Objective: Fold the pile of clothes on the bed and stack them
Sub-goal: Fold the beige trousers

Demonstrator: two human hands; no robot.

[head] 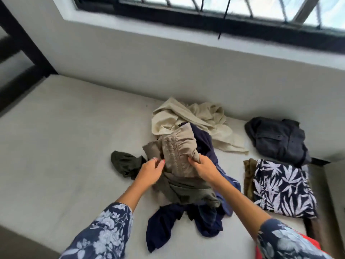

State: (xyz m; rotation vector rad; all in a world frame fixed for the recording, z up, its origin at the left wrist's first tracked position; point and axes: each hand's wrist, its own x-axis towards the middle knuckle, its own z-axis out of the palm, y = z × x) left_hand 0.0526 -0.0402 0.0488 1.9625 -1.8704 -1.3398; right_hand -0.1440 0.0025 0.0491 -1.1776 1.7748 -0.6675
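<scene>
A loose pile of clothes lies in the middle of the bed (65, 146). On top is a khaki garment with a gathered waistband (177, 148), lifted off the pile. My right hand (202, 166) grips its right edge in a fist. My left hand (150, 171) pinches the cloth at its left edge. Under it lie navy clothes (168, 225) and a cream garment (196, 116) at the back. A dark olive piece (124, 161) lies to the left. A folded navy leaf-print garment (281, 187) sits on a brown one (248, 176) at the right.
A dark grey shirt (280, 139) lies at the back right near the wall (168, 68). A barred window (224, 8) runs above. The mattress stretches bare to the left. A dark frame (16, 58) stands at the far left. Something red (308, 243) shows at the bottom right.
</scene>
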